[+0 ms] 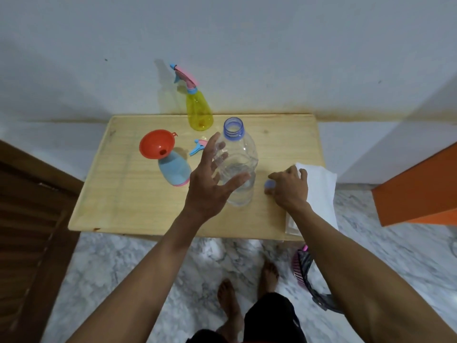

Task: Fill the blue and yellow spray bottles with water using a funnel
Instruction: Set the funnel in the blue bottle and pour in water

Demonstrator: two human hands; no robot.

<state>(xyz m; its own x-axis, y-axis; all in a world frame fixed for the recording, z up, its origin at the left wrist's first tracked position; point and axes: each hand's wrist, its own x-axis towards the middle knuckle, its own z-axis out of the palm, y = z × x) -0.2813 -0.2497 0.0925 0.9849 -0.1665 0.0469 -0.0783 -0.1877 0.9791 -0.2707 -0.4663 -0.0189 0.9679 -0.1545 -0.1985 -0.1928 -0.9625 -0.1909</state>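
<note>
The left hand (210,179) spreads its grip wide around the clear water bottle (238,164), uncapped, mid-desk. The right hand (290,185), just right of it, pinches the bottle cap (269,184) against the desk (128,194), beside a white cloth (319,191) overhanging the right edge. Left of the left hand stands the blue spray bottle (174,170) with the red funnel (157,144) in its neck; its sprayer head (199,146) lies behind. The yellow spray bottle (197,107) stands at the far edge. No writing is readable.

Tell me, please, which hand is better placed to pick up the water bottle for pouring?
Left, probably: the left hand is open right beside the clear water bottle, while the right hand is curled around the bottle cap.
</note>
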